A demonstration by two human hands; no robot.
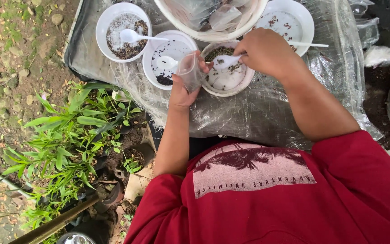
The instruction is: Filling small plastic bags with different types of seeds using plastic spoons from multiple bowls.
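Hands first: our left hand [183, 88] pinched a small clear bag [189, 72] beside the seed bowl [225, 79], while our right hand [265, 49] gripped a spoon [225, 61] dipped into that bowl.

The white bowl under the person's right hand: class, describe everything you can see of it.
The white bowl is round, shallow and looks like plastic or foam. It sits upright on the clear plastic sheet, beside two similar bowls. Dark seed-like bits lie inside, mostly toward its far rim. A white plastic spoon held by the right hand dips into it. The left hand holds a small clear bag at its left rim.
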